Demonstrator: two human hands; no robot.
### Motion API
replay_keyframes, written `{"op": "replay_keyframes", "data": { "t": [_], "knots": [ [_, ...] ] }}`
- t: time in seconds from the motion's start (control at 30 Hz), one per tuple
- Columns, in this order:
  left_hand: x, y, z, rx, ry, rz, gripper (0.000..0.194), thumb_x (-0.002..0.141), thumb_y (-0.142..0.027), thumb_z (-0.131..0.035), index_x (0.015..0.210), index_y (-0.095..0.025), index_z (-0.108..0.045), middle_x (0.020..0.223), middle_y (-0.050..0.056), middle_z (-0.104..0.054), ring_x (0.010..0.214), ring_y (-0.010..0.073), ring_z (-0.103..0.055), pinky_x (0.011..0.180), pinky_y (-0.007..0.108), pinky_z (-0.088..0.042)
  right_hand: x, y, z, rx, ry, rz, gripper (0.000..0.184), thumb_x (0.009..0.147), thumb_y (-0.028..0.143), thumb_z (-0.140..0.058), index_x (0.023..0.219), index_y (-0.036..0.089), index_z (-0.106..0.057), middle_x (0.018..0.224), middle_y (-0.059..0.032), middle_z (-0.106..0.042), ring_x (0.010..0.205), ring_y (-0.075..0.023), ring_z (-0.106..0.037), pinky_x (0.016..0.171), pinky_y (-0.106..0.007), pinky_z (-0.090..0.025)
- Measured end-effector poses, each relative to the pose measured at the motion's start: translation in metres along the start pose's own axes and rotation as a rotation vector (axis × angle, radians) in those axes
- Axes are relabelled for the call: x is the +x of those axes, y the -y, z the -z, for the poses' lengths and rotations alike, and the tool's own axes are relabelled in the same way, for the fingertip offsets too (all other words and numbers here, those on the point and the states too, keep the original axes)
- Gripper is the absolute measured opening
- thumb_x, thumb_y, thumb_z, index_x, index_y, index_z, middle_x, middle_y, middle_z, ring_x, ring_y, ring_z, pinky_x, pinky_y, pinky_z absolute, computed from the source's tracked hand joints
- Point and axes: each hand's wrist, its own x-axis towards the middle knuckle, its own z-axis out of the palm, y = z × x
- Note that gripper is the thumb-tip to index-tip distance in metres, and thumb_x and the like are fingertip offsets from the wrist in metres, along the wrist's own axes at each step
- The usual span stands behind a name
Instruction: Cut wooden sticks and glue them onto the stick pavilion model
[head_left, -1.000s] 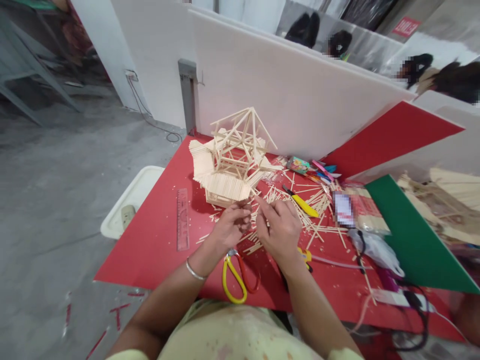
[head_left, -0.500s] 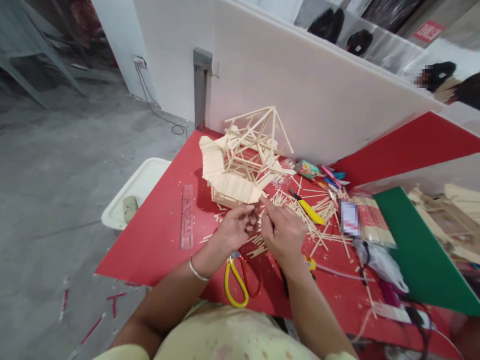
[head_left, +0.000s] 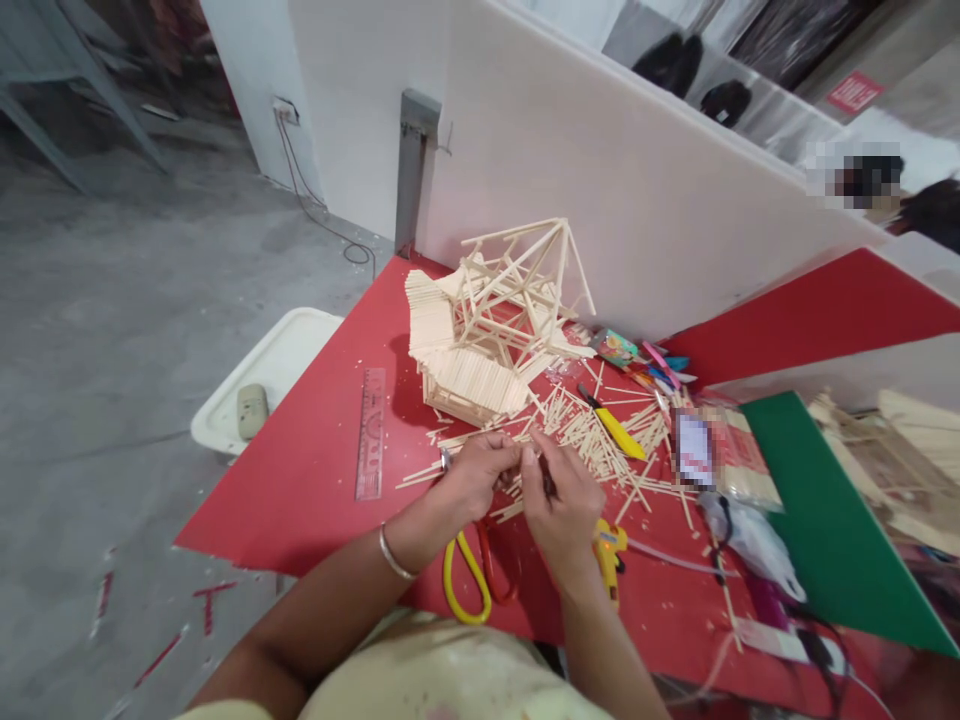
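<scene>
My left hand (head_left: 478,478) and my right hand (head_left: 564,500) meet fingertip to fingertip just in front of the stick model. Both are closed in a pinch; whatever lies between the fingers is too small to make out. The model (head_left: 480,385), built of thin pale wooden sticks, has a slatted lower roof and an open pointed frame above. Many loose sticks (head_left: 592,435) lie to its right and beneath my hands. Yellow-and-red-handled scissors (head_left: 486,590) rest under my left wrist, partly hidden. A yellow glue gun (head_left: 609,560) lies beside my right wrist.
A clear ruler (head_left: 370,435) lies left on the red table (head_left: 300,490). A yellow cutter (head_left: 619,430) sits among the sticks. Packets, a plastic bag (head_left: 754,540) and a green board (head_left: 840,530) are at right. A white panel (head_left: 600,180) stands behind; other people are beyond it.
Both hands have drawn back from the model's near roof edge towards me, and the left fingers have closed into a pinch. More of the glue gun shows. The view has shifted slightly.
</scene>
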Motion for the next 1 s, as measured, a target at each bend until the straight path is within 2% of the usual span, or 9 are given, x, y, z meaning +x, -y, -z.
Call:
{"op": "replay_keyframes", "data": {
  "t": [0.07, 0.13, 0.23, 0.33, 0.47, 0.8, 1.0],
  "knots": [
    [0.001, 0.003, 0.0, 0.015, 0.014, 0.037, 0.039, 0.055, -0.036, -0.089, 0.056, -0.014, -0.056, 0.047, -0.004, -0.048, 0.044, 0.0066, -0.042, 0.047, 0.021, -0.031, -0.005, -0.002, -0.005, 0.113, 0.017, -0.086, 0.023, 0.092, 0.021, -0.056, 0.113, 0.02, -0.066, 0.097, -0.0061, -0.07, 0.087, -0.0173, -0.064, 0.079, -0.031, -0.049],
    [0.0, 0.004, -0.002, 0.04, 0.045, 0.058, 0.036, 0.056, -0.036, -0.088, 0.059, -0.014, -0.06, 0.048, -0.004, -0.049, 0.045, 0.0072, -0.043, 0.048, 0.022, -0.032, -0.009, -0.003, -0.009, 0.219, 0.031, -0.183, 0.015, 0.094, 0.025, -0.054, 0.101, 0.021, -0.066, 0.092, -0.0041, -0.068, 0.085, -0.0169, -0.062, 0.077, -0.031, -0.048],
    [-0.002, 0.004, -0.006, 0.079, 0.055, 0.041, 0.033, 0.056, -0.035, -0.088, 0.062, -0.014, -0.063, 0.051, -0.002, -0.052, 0.047, 0.0081, -0.045, 0.05, 0.023, -0.034, -0.015, -0.002, -0.014, 0.295, 0.025, -0.269, 0.018, 0.096, 0.03, -0.05, 0.089, 0.021, -0.064, 0.085, -0.0028, -0.064, 0.081, -0.0168, -0.059, 0.074, -0.032, -0.046],
    [-0.004, 0.003, -0.009, 0.078, 0.051, 0.009, 0.03, 0.054, -0.031, -0.088, 0.064, -0.013, -0.065, 0.055, -0.001, -0.056, 0.05, 0.0089, -0.049, 0.052, 0.023, -0.037, -0.019, 0.0, -0.02, 0.299, -0.02, -0.277, 0.02, 0.097, 0.03, -0.048, 0.09, 0.021, -0.064, 0.086, -0.0026, -0.063, 0.082, -0.0166, -0.058, 0.076, -0.032, -0.044],
    [-0.006, 0.001, -0.01, 0.028, 0.112, -0.003, 0.028, 0.056, -0.028, -0.087, 0.065, -0.013, -0.065, 0.056, -0.002, -0.058, 0.05, 0.0078, -0.049, 0.053, 0.022, -0.039, -0.024, 0.005, -0.026, 0.286, -0.083, -0.291, 0.021, 0.098, 0.032, -0.046, 0.094, 0.022, -0.063, 0.087, -0.0033, -0.062, 0.083, -0.0172, -0.057, 0.076, -0.032, -0.044],
    [-0.006, 0.0, -0.003, -0.005, 0.23, -0.011, 0.029, 0.055, -0.026, -0.088, 0.062, -0.012, -0.063, 0.055, -0.002, -0.056, 0.052, 0.0081, -0.05, 0.057, 0.022, -0.043, -0.033, 0.008, -0.026, 0.264, -0.096, -0.268, 0.02, 0.099, 0.029, -0.045, 0.091, 0.021, -0.061, 0.084, -0.0025, -0.057, 0.081, -0.0167, -0.053, 0.074, -0.031, -0.041],
    [-0.008, -0.001, -0.005, 0.032, 0.268, -0.024, 0.034, 0.06, -0.036, -0.087, 0.07, -0.013, -0.064, 0.064, 0.0, -0.058, 0.059, 0.0091, -0.052, 0.063, 0.023, -0.044, -0.028, 0.008, -0.023, 0.334, -0.16, -0.278, 0.021, 0.098, 0.028, -0.046, 0.102, 0.022, -0.067, 0.09, -0.0032, -0.063, 0.085, -0.0166, -0.057, 0.077, -0.032, -0.045]
  ]
}}
